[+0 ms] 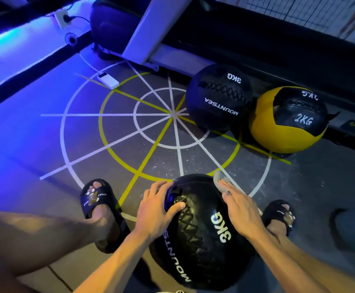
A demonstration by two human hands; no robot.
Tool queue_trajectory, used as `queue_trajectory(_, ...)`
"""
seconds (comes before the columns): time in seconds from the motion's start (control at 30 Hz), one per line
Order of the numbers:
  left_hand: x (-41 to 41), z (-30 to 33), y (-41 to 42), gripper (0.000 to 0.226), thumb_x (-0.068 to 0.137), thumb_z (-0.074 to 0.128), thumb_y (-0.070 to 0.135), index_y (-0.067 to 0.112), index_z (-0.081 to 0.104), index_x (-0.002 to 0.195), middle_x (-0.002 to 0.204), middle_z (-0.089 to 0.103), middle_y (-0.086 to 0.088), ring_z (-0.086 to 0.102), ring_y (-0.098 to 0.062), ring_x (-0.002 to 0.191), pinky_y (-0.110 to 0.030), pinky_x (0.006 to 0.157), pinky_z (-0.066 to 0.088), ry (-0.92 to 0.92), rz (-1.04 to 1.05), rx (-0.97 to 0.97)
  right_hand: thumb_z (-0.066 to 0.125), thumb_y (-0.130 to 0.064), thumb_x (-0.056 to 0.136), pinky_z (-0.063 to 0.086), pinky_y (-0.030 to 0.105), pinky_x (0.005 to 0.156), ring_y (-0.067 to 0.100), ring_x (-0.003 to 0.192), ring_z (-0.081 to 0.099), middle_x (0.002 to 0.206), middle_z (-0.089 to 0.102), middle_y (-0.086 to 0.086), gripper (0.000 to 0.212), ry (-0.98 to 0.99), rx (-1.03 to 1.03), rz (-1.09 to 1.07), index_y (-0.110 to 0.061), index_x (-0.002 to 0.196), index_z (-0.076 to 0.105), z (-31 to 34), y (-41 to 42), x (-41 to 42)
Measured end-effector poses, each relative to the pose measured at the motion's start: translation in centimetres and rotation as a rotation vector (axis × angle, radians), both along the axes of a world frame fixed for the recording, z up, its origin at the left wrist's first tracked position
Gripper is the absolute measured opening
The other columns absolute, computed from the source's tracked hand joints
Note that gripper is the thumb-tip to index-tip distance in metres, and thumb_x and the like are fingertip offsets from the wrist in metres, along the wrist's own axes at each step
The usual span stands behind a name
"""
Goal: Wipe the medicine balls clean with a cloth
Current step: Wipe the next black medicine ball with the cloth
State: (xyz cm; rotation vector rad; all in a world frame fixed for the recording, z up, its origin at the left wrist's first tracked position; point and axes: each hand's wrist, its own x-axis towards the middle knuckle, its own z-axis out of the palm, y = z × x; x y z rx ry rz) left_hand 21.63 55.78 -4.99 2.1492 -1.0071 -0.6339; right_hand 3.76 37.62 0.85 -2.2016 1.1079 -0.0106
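The right hand [241, 210] lies on the upper right side of the near black medicine ball [202, 233], its fingers laid fairly flat over a grey cloth [218, 182] and pressing it against the ball's skin — only a curled strip of the cloth shows past the fingertips, at the ball's far edge, and whether the thumb hooks round any of it cannot be told. The left hand [157, 210] is spread on the ball's upper left side, fingers bent over the curve and the thumb resting beside the laced seam, holding the ball steady with nothing else in it. This ball, marked 3KG and MOUNTS… in white, sits low in the view between the person's two feet, each in a black slide sandal: the left sandal [97, 199] is just to the left of the ball, the right sandal [279, 214] just beyond the right wrist. The ball rests on a grey floor mat [45, 144] painted with white and yellow rings and spokes. Farther off, on the right side of the rings, a second black ball [218, 98] marked 3KG and MOUNTSEA stands touching or nearly touching a yellow-and-black ball [288, 121] marked 2KG — both against the base of a dark machine. A white remote-like box [108, 81] lies on the outer ring at the far left, near a cable.
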Motion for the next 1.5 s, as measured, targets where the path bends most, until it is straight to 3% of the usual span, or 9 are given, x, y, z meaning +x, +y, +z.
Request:
queue_trajectory(0.17,-0.9,0.3,0.1,0.079,0.083,0.045,0.082,0.031,0.053,0.143,0.137,0.050,0.020,0.046,-0.010,0.124,-0.031,0.109,0.038,0.081,-0.088,-0.056,0.039,-0.025,0.104,0.037,0.033,0.110,0.010,0.137,0.048,0.145,0.055,-0.015,0.043,0.089,-0.148,0.002,-0.033,0.143,0.056,1.2,2.4,-3.9)
queue_trajectory(0.37,-3.4,0.9,0.8,0.088,0.070,0.062,0.091,0.041,0.052,0.142,0.141,0.043,0.033,0.039,0.002,0.127,-0.021,0.109,0.034,0.023,-0.184,-0.099,0.030,-0.037,0.107,0.033,0.032,0.084,0.030,0.103,0.059,0.082,0.068,0.003,0.051,0.143,0.103,-0.357,-0.016,0.085,0.070,3.9,0.0,-2.3)
queue_trajectory(0.47,-3.9,1.1,0.6,0.091,0.071,0.059,0.092,0.040,0.051,0.145,0.145,0.043,0.033,0.038,0.002,0.128,-0.026,0.110,0.034,0.024,-0.175,-0.094,0.027,-0.034,0.110,0.037,0.037,0.094,0.034,0.121,0.056,0.126,0.065,0.020,0.049,0.217,0.159,-0.269,-0.007,0.119,0.066,2.4,-0.7,0.0)
queue_trajectory(0.7,-3.4,0.2,0.5,0.090,0.077,0.057,0.089,0.039,0.046,0.151,0.152,0.044,0.025,0.036,-0.001,0.139,-0.039,0.118,0.033,0.135,-0.182,-0.081,0.025,-0.043,0.106,0.036,0.040,0.113,0.016,0.136,0.046,0.146,0.055,-0.002,0.051,0.237,0.165,0.354,-0.020,0.138,0.056,1.2,1.8,7.8)
queue_trajectory(0.9,-3.6,-0.4,1.2,0.084,0.078,0.056,0.088,0.046,0.043,0.150,0.154,0.037,0.033,0.032,0.001,0.144,-0.039,0.120,0.032,0.177,-0.137,-0.106,0.032,-0.026,0.108,0.041,0.041,0.097,0.037,0.121,0.055,0.131,0.062,0.020,0.038,0.419,0.150,-0.039,-0.006,0.120,0.063,0.3,-5.5,3.1)
queue_trajectory(1.13,-3.6,-0.1,0.9,0.078,0.078,0.058,0.086,0.047,0.046,0.145,0.149,0.045,0.030,0.037,-0.001,0.137,-0.039,0.117,0.035,0.166,-0.150,-0.105,0.022,-0.034,0.104,0.030,0.039,0.119,0.013,0.144,0.039,0.155,0.047,-0.007,0.051,0.255,0.007,0.578,-0.028,0.146,0.052,0.3,2.5,7.5)
queue_trajectory(1.23,-4.0,0.0,1.0,0.079,0.077,0.057,0.088,0.053,0.039,0.145,0.152,0.043,0.029,0.034,0.000,0.141,-0.034,0.119,0.031,0.172,-0.159,-0.116,0.010,-0.051,0.094,0.024,0.030,0.121,0.008,0.143,0.039,0.154,0.044,-0.016,0.068,0.208,0.057,0.511,-0.037,0.146,0.052,0.6,0.8,6.0)
queue_trajectory(1.37,-4.3,0.0,0.8,0.077,0.077,0.054,0.089,0.057,0.035,0.145,0.156,0.036,0.032,0.028,0.003,0.146,-0.034,0.122,0.029,0.178,-0.159,-0.110,0.028,-0.054,0.101,0.043,0.044,0.100,0.034,0.124,0.056,0.134,0.064,0.010,0.056,0.420,0.030,0.118,-0.018,0.118,0.068,-1.9,-5.0,4.9)
queue_trajectory(1.5,-3.7,0.2,0.7,0.083,0.080,0.053,0.088,0.047,0.039,0.151,0.155,0.041,0.026,0.032,0.000,0.144,-0.037,0.120,0.032,0.167,-0.162,-0.098,0.022,-0.047,0.096,0.043,0.040,0.105,0.020,0.128,0.055,0.138,0.062,-0.001,0.056,0.324,0.024,0.494,-0.023,0.126,0.063,-1.8,-0.9,8.3)
